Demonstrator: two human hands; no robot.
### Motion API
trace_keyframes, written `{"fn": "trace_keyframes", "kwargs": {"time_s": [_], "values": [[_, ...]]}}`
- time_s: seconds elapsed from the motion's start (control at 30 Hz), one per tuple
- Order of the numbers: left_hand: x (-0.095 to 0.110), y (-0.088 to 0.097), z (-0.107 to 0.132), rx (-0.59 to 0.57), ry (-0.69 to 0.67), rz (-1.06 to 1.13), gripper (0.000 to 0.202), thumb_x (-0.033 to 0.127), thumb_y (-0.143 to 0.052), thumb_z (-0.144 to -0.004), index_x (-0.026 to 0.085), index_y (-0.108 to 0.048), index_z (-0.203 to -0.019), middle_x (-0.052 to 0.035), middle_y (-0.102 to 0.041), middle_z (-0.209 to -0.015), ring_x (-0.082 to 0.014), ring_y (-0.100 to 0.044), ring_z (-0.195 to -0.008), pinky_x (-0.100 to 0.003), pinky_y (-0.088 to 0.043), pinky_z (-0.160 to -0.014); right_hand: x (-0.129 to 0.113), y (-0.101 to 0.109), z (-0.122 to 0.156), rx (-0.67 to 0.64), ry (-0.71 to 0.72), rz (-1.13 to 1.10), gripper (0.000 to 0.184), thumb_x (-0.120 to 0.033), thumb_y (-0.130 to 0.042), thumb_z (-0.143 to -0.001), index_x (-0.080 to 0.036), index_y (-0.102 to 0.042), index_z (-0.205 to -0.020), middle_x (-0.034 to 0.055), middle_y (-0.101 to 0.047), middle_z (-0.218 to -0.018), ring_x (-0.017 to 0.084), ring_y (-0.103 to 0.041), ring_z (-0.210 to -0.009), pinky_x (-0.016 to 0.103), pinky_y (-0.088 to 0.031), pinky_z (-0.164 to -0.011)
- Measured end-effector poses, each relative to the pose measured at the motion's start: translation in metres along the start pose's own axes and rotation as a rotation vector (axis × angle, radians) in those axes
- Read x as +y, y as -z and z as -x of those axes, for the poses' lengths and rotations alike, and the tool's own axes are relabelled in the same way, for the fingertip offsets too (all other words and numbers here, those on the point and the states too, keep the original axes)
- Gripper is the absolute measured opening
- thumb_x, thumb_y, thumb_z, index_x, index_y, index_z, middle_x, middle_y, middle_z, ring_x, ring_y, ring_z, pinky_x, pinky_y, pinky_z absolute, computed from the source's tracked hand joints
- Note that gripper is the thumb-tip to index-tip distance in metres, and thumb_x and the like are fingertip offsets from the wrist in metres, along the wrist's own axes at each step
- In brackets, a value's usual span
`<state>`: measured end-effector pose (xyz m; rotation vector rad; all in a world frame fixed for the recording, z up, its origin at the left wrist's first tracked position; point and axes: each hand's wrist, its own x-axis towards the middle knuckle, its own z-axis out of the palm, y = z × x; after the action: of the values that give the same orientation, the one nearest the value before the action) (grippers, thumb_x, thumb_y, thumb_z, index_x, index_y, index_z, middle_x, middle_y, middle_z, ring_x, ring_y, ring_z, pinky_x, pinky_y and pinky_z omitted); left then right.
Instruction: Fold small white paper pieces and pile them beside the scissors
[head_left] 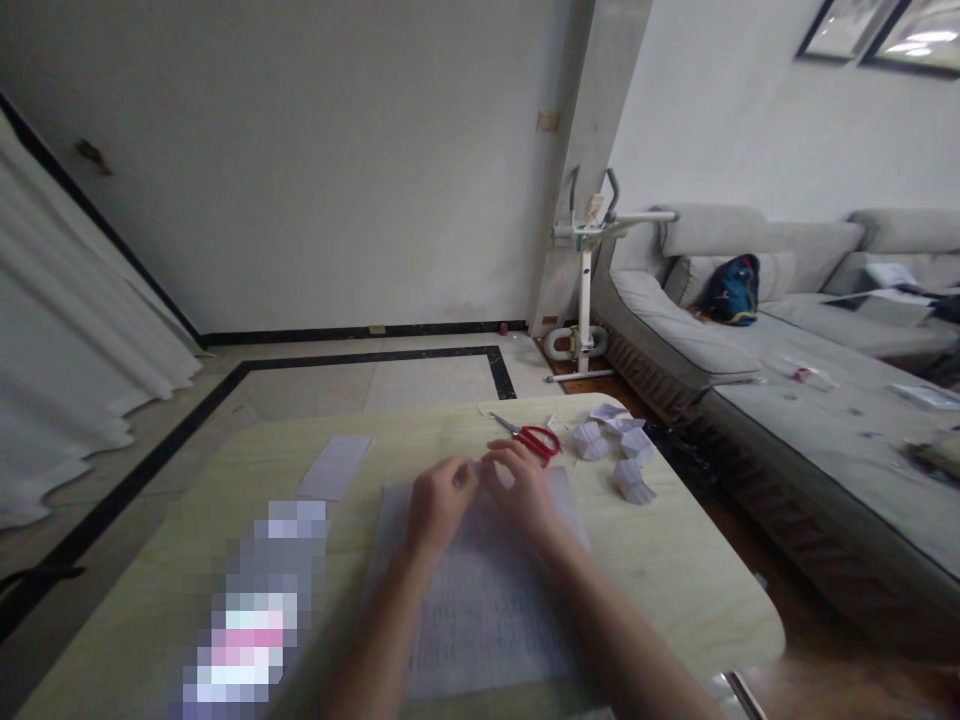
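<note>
A large sheet of printed white paper lies on the pale wooden table. Both my hands rest at its far edge, side by side. My left hand has its fingers curled and pinched at the paper's top edge. My right hand is curled the same way, its fingertips meeting those of the left over the edge. Just beyond my right hand lie red-handled scissors.
Several folded paper pieces sit at the table's far right. A small white paper strip lies at the far left. A blurred-out object stands at the near left. A grey sofa runs along the right, an exercise bike beyond.
</note>
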<state>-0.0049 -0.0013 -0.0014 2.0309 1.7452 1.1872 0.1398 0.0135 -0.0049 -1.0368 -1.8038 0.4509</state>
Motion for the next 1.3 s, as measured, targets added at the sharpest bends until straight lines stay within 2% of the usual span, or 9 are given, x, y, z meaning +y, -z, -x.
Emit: {"fn": "trace_keyframes", "kwargs": {"time_s": [0.17,0.33,0.57,0.77,0.93,1.1,1.2,1.3], "values": [[0.000,0.000,0.000,0.003,0.010,0.031,0.021,0.024,-0.047,-0.083,0.017,-0.064,-0.074,-0.0023,-0.063,-0.065,-0.0129,-0.056,-0.058,-0.020,-0.040,-0.058,0.000,0.001,0.000,0.004,0.032,-0.001,0.019,-0.014,-0.056,-0.079,-0.024,-0.066,-0.093,0.0073,-0.062,-0.106,0.020,-0.056,-0.099,0.037,-0.044,-0.088],[-0.001,-0.003,-0.001,0.011,0.005,0.045,0.022,0.024,-0.046,-0.084,0.017,-0.062,-0.072,-0.0020,-0.062,-0.063,-0.0130,-0.055,-0.058,-0.021,-0.040,-0.058,-0.002,0.002,-0.001,0.008,0.022,-0.035,0.012,-0.014,-0.059,-0.076,-0.022,-0.065,-0.083,0.0074,-0.062,-0.102,0.021,-0.056,-0.097,0.037,-0.044,-0.087],[0.000,-0.004,-0.001,0.035,-0.024,0.091,0.018,0.023,-0.049,-0.081,0.018,-0.065,-0.075,-0.0037,-0.066,-0.069,-0.0148,-0.060,-0.063,-0.022,-0.043,-0.063,-0.001,0.002,-0.005,0.033,-0.123,-0.214,0.002,-0.017,-0.060,-0.073,-0.019,-0.058,-0.073,0.0065,-0.059,-0.099,0.020,-0.055,-0.097,0.034,-0.044,-0.084],[-0.004,-0.006,-0.001,0.103,0.134,0.275,0.019,0.028,-0.051,-0.081,0.017,-0.066,-0.085,-0.0048,-0.069,-0.075,-0.0167,-0.064,-0.068,-0.021,-0.046,-0.062,-0.004,0.003,-0.003,-0.050,-0.073,-0.231,0.015,-0.014,-0.059,-0.074,-0.021,-0.065,-0.086,0.0061,-0.058,-0.102,0.019,-0.054,-0.099,0.032,-0.043,-0.087],[-0.001,-0.005,-0.004,0.058,0.245,0.524,0.026,0.034,-0.050,-0.083,0.014,-0.065,-0.087,-0.0060,-0.068,-0.078,-0.0180,-0.063,-0.072,-0.024,-0.049,-0.063,-0.010,0.006,-0.004,-0.087,-0.096,-0.224,0.024,-0.009,-0.054,-0.073,-0.021,-0.068,-0.089,0.0056,-0.060,-0.097,0.019,-0.056,-0.096,0.033,-0.043,-0.087],[0.004,-0.006,-0.005,-0.023,0.297,0.758,0.033,0.037,-0.061,-0.076,0.013,-0.064,-0.099,-0.0092,-0.069,-0.096,-0.0203,-0.064,-0.089,-0.028,-0.050,-0.077,-0.011,0.009,-0.005,-0.059,-0.126,-0.268,0.031,-0.004,-0.046,-0.068,-0.020,-0.068,-0.083,0.0049,-0.061,-0.091,0.019,-0.056,-0.091,0.033,-0.044,-0.084],[0.004,-0.009,-0.004,-0.074,0.334,0.789,0.040,0.038,-0.067,-0.072,0.013,-0.064,-0.103,-0.0107,-0.068,-0.103,-0.0216,-0.064,-0.095,-0.031,-0.050,-0.083,-0.007,0.008,-0.006,-0.035,-0.158,-0.340,0.026,-0.006,-0.046,-0.069,-0.020,-0.067,-0.078,0.0049,-0.062,-0.087,0.019,-0.057,-0.086,0.032,-0.045,-0.080],[0.003,-0.012,-0.002,-0.079,0.312,0.737,0.041,0.038,-0.065,-0.074,0.013,-0.063,-0.108,-0.0117,-0.067,-0.108,-0.0221,-0.062,-0.099,-0.033,-0.048,-0.088,-0.003,0.008,-0.006,-0.003,-0.241,-0.392,0.020,-0.011,-0.049,-0.072,-0.020,-0.065,-0.081,0.0041,-0.064,-0.083,0.019,-0.058,-0.082,0.031,-0.047,-0.075]]}}
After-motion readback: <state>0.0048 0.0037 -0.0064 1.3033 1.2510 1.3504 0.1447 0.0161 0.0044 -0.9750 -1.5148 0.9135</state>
